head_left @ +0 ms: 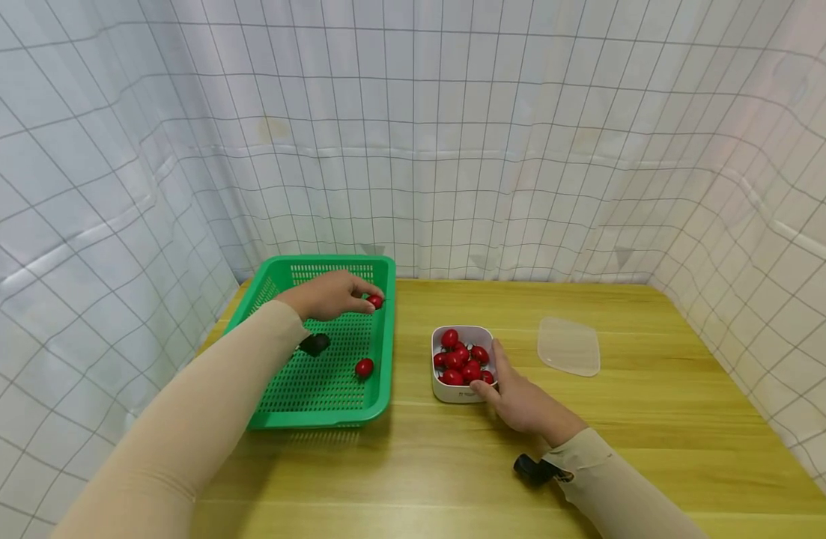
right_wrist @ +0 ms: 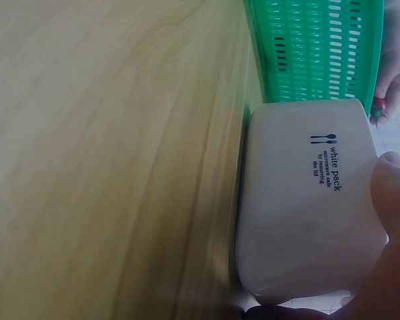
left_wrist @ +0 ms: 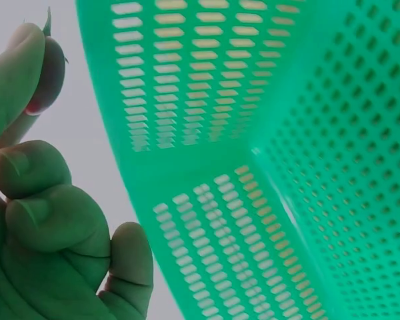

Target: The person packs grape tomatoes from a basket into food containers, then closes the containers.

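Note:
My left hand [head_left: 335,294] pinches a red cherry tomato [head_left: 375,302] between thumb and fingertips, up over the far right part of the green basket [head_left: 389,359]. In the left wrist view that tomato [left_wrist: 51,77] shows a small green stem, and the other fingers are curled in. Another cherry tomato [head_left: 364,367] lies on the basket floor near its right side. My right hand [head_left: 523,400] holds the white square container [head_left: 456,394] by its right side, thumb at the near rim. Several cherry tomatoes [head_left: 471,370] sit inside it. Printed lettering marks the container's wall [right_wrist: 307,220] in the right wrist view.
A translucent flat lid [head_left: 568,346] lies on the wooden table [head_left: 655,419], right of the container. The basket stands left of the container, with a strip of table between them. White grid-patterned curtains [head_left: 453,150] enclose the back and both sides.

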Demonstrator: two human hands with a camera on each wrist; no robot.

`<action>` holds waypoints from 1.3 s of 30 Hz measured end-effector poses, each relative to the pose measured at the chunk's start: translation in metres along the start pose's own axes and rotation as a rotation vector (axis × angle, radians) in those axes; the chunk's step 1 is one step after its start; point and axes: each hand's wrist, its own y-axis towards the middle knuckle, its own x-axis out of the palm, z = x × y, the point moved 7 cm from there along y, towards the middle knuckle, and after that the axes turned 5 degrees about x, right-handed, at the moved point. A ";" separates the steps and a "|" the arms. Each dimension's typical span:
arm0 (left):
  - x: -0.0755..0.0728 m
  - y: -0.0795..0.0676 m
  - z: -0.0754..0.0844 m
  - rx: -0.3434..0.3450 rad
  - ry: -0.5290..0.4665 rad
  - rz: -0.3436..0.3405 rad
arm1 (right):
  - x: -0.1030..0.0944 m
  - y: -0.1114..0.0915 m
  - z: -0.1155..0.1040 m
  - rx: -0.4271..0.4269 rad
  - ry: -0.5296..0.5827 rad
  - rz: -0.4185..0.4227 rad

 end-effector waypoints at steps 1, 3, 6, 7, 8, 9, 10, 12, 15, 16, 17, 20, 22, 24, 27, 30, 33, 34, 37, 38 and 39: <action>-0.001 0.001 0.004 0.010 0.004 0.003 | 0.000 0.000 0.000 0.001 -0.001 -0.001; -0.001 0.004 0.012 0.025 0.008 0.007 | 0.000 0.000 0.000 0.003 0.002 -0.002; 0.000 0.009 0.026 0.042 0.012 0.007 | 0.000 0.000 -0.001 0.004 0.005 -0.001; 0.001 0.011 0.030 0.049 0.016 0.007 | 0.000 0.000 -0.001 0.003 0.005 -0.001; 0.002 0.013 0.035 0.057 0.017 0.004 | 0.000 0.000 -0.001 0.003 0.006 -0.001; 0.003 0.016 0.039 0.065 0.020 0.001 | 0.000 0.000 -0.002 0.002 0.007 -0.001; 0.005 0.018 0.044 0.076 0.023 -0.005 | 0.000 -0.001 -0.002 0.002 0.008 -0.001; 0.008 0.023 0.053 0.096 0.028 -0.016 | 0.000 -0.001 -0.002 0.001 0.011 -0.001; 0.013 0.030 0.066 0.116 0.041 -0.032 | 0.000 0.000 -0.001 0.000 0.014 0.000; 0.015 0.033 0.069 0.119 0.044 -0.037 | 0.001 0.000 -0.001 -0.003 0.012 0.001; 0.017 0.035 0.072 0.121 0.045 -0.042 | 0.001 0.000 -0.001 -0.002 0.010 0.001; 0.021 0.040 0.083 0.125 0.050 -0.054 | 0.001 0.001 0.000 0.000 0.000 0.002; 0.023 0.044 0.090 0.131 0.054 -0.064 | 0.001 0.002 0.000 0.001 -0.004 0.003; 0.026 0.048 0.097 0.137 0.057 -0.073 | 0.001 0.002 0.000 0.002 -0.006 0.003; 0.030 0.053 0.105 0.138 0.069 -0.089 | 0.000 0.003 -0.001 -0.005 -0.009 0.003; 0.035 0.058 0.111 0.142 0.076 -0.103 | 0.000 0.003 -0.002 -0.010 -0.015 0.005; 0.040 0.061 0.115 0.145 0.077 -0.116 | 0.000 0.002 -0.002 -0.015 -0.019 0.006; 0.041 0.062 0.117 0.146 0.078 -0.120 | -0.001 0.002 -0.002 -0.016 -0.019 0.007; 0.045 0.064 0.121 0.148 0.075 -0.133 | -0.001 0.002 -0.002 -0.012 -0.021 0.007; 0.046 0.065 0.122 0.148 0.073 -0.137 | -0.001 0.002 -0.002 -0.010 -0.024 0.008; 0.047 0.065 0.123 0.153 0.076 -0.138 | -0.001 0.002 -0.002 -0.009 -0.027 0.009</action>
